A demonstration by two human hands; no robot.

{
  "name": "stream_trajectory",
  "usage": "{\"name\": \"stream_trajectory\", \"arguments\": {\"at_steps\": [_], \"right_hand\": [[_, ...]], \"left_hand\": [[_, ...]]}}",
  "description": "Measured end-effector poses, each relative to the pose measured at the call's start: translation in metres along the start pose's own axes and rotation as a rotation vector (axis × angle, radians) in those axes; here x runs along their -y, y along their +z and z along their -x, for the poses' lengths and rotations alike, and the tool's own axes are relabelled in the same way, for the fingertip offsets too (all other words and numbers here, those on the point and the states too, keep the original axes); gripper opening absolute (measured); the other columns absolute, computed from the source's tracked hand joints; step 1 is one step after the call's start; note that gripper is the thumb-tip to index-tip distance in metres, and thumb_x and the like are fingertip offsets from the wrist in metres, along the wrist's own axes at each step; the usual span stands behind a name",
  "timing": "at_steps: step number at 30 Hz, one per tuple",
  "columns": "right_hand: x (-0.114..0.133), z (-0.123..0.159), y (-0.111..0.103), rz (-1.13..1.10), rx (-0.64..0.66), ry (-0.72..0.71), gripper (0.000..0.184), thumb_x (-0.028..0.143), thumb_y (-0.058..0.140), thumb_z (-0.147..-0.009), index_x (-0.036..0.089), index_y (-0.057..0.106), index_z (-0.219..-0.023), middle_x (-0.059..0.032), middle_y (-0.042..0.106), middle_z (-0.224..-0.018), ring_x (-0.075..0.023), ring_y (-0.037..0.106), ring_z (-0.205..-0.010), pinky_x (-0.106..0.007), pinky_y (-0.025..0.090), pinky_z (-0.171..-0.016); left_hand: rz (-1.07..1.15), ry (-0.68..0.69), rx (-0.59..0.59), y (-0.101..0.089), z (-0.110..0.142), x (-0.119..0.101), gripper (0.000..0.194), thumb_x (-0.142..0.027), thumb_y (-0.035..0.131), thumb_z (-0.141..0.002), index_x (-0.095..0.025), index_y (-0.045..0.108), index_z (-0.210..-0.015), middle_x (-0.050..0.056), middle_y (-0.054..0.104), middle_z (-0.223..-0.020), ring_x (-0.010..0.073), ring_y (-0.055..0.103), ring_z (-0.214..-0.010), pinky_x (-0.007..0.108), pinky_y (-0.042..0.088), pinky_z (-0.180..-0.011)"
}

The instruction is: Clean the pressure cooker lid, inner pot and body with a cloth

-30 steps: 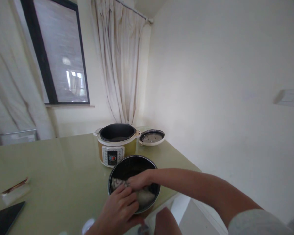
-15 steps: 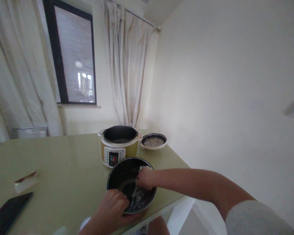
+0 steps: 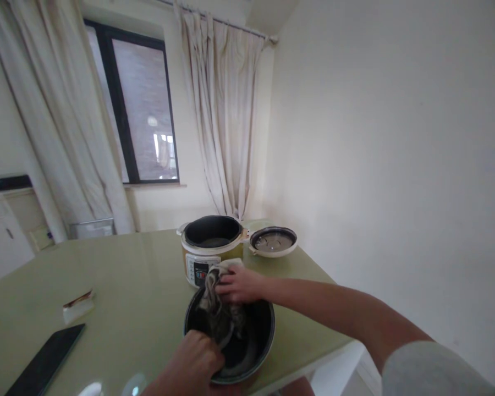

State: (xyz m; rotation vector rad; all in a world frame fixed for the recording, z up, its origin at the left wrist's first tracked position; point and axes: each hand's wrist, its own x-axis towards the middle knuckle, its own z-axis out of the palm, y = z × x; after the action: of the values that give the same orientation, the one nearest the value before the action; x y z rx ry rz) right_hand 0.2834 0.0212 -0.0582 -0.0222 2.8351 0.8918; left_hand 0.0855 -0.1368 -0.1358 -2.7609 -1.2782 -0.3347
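pot (image 3: pixel 251 352) rim stands clear of the table edge (image 3: pixel 305 363).

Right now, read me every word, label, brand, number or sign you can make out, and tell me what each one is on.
No text can be read for certain.
Control panel on the cooker: small markings, too small and blurred to read.
Dark display in that panel: red and blue marks, unreadable.
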Motion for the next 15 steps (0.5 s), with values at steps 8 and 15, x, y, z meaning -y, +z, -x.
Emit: {"name": "stream_trajectory", "arguments": {"at_steps": [8,15], "right_hand": [[0.062,0.083,-0.034,-0.596,0.071,0.733,0.041,0.055,0.078,-0.075,0.023,0.078,-0.1,-0.0152,0.063,-0.121,-0.0377,0.053,-0.117,-0.047,0.053,-0.087],[0.11,0.111,-0.052,-0.909,-0.243,1.163,0.05,0.036,0.075,-0.077,0.027,0.072,-0.126,-0.0117,0.056,-0.142,-0.0327,0.05,-0.133,-0.044,0.044,-0.115]], "left_hand": [[0.045,0.042,-0.043,0.007,0.002,0.015,0.043,-0.066,0.076,-0.082,-0.024,0.07,-0.075,0.005,0.071,-0.078,0.0195,0.063,-0.079,0.031,0.045,-0.079],[0.038,0.116,-0.038,-0.009,0.009,0.025,0.017,-0.041,0.079,-0.084,-0.026,0.07,-0.084,0.002,0.074,-0.086,0.0212,0.065,-0.088,0.034,0.046,-0.089]]}}
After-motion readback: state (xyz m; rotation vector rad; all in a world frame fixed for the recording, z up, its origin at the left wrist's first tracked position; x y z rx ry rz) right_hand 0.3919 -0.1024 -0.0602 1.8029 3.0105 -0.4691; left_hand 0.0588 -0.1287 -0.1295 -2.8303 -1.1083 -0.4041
